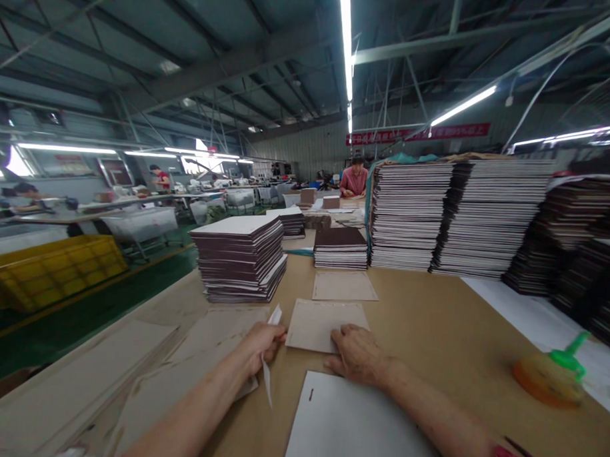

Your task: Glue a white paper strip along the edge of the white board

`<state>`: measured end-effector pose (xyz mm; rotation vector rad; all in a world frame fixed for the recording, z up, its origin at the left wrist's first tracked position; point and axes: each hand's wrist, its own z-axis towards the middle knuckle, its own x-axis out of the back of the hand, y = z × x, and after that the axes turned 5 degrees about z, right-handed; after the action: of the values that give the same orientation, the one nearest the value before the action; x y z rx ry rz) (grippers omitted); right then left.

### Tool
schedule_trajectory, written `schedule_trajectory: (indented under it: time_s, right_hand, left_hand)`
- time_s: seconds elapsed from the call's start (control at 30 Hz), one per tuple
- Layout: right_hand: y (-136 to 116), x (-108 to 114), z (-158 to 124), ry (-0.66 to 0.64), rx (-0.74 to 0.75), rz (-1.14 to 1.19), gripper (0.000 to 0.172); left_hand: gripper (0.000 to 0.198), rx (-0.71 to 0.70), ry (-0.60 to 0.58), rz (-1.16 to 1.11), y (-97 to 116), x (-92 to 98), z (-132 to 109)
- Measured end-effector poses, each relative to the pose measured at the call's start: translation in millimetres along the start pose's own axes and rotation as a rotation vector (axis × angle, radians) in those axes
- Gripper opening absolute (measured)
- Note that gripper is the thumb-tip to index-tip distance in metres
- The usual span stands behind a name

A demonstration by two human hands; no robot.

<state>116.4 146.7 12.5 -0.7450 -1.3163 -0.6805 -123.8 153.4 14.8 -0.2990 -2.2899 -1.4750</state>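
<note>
My left hand (265, 347) is closed around a thin white paper strip (276, 315), whose ends stick out above and below the fingers. Its fingertips are by the left edge of a small beige board (306, 325) lying on the table. My right hand (359, 354) rests on that board's near right part, fingers a little bent and apart, pressing from above. Just beyond lies a second beige board (344, 286). Closer to me, partly under my right forearm, is a large white sheet (348, 423) with a small dark slot near its corner.
A stack of dark-and-white boards (238, 259) stands at the left, with a lower dark-topped stack (340, 246) behind. Tall stacks (410, 215) fill the back right. A green-capped bottle (550, 377) stands right. Beige sheets (195, 351) lie left. A co-worker (354, 180) is at the far end.
</note>
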Motion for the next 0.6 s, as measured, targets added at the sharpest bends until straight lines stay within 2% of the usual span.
schedule_trajectory:
  time_s: [0.13, 0.3, 0.37, 0.47, 0.6]
  right_hand:
    - [-6, -3, 4, 0.017, 0.001, -0.041, 0.039]
    - [-18, -2, 0, 0.051, -0.011, -0.081, 0.013]
    - [-19, 9, -9, 0.123, -0.048, -0.087, 0.007]
    - [-9, 36, -30, 0.292, -0.119, -0.067, 0.023]
    - [21, 69, -67, 0.515, -0.222, 0.026, 0.031]
  left_hand:
    - [0.023, 0.054, -0.022, -0.120, 10, -5.6, 0]
    - [0.024, -0.001, -0.067, -0.259, 25, -11.6, -10]
    - [0.024, -0.043, -0.089, -0.322, 31, -13.4, -18]
    - [0.028, -0.114, -0.070, -0.424, 33, -14.2, -37]
    - [0.046, -0.170, -0.075, -0.504, 20, -12.3, -76]
